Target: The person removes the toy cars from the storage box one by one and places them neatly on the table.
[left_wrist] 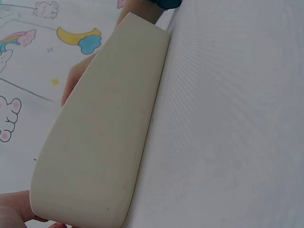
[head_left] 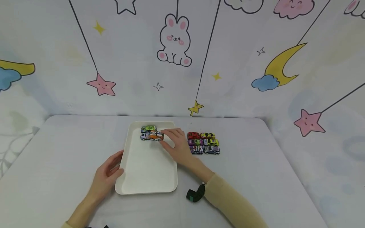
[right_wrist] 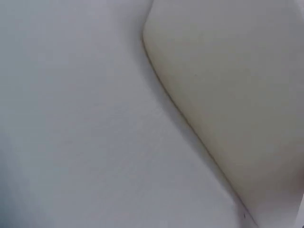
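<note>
A white rectangular tray (head_left: 146, 171) lies on the table, its outer wall (left_wrist: 95, 123) filling much of the left wrist view. My left hand (head_left: 106, 174) holds the tray at its left side, with the thumb by the rim. Over the tray's far part, my right hand (head_left: 179, 147) pinches an orange and white toy car (head_left: 156, 136) between thumb and fingers. A white toy car (head_left: 144, 136) sits just left of it, partly hidden. Behind them is a green toy car (head_left: 148, 129). In the right wrist view the tray's side (right_wrist: 228, 95) shows, but the hand's grip does not.
Right of the tray stand several toy cars in two columns, among them a red car (head_left: 193, 135), a yellow car (head_left: 211, 142) and a silver-grey car (head_left: 212, 150). A white cloth (head_left: 242, 177) covers the table. A patterned backdrop (head_left: 137, 57) rises behind it.
</note>
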`<state>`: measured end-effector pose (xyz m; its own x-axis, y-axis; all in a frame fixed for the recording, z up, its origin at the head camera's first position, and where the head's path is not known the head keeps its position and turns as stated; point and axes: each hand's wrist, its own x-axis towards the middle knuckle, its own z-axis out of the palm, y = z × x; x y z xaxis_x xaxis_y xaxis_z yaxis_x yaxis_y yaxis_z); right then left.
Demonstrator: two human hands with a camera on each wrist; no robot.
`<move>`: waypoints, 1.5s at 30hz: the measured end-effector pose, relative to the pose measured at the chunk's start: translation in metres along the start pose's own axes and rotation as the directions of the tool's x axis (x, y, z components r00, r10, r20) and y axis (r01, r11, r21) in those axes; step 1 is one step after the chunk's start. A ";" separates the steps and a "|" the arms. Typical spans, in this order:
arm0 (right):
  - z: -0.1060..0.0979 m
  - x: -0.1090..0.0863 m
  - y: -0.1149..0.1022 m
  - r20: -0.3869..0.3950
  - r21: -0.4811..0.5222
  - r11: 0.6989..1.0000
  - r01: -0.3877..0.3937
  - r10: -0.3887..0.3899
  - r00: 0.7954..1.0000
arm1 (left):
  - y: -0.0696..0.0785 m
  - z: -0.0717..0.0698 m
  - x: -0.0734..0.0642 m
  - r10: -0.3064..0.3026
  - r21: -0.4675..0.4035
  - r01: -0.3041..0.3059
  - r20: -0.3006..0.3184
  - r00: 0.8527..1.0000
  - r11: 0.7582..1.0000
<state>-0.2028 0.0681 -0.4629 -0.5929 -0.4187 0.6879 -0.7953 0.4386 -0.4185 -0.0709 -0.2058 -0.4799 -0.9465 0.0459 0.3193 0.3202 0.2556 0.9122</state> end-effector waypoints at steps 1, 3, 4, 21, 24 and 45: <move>-0.003 -0.003 0.000 -0.035 -0.004 1.000 0.005 -0.005 0.999 | 0.001 0.000 0.000 0.000 0.005 0.000 -0.002 1.000 1.000; -0.008 -0.011 0.001 -0.097 -0.033 0.999 0.012 -0.015 0.995 | 0.002 -0.001 0.000 0.000 0.015 0.000 -0.005 1.000 1.000; -0.012 -0.014 0.001 -0.122 -0.045 0.999 0.015 -0.020 0.992 | 0.002 -0.002 0.000 0.002 0.023 -0.002 -0.006 1.000 1.000; -0.072 -0.070 0.032 -0.264 -0.130 0.991 0.019 -0.053 0.963 | 0.000 0.001 -0.001 -0.010 0.003 0.010 0.004 1.000 1.000; -0.088 -0.078 0.045 -0.290 -0.156 0.988 -0.013 -0.033 0.956 | -0.001 0.002 0.000 -0.009 -0.007 0.010 0.013 1.000 1.000; -0.163 -0.096 0.121 -0.188 -0.210 0.828 -0.520 0.487 0.853 | 0.001 0.001 0.001 -0.018 0.008 0.018 0.011 1.000 1.000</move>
<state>-0.2214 0.2906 -0.4832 -0.8693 0.0062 0.4942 -0.3242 0.7475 -0.5798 -0.0721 -0.2047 -0.4791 -0.9525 0.0518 0.3000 0.3028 0.2637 0.9158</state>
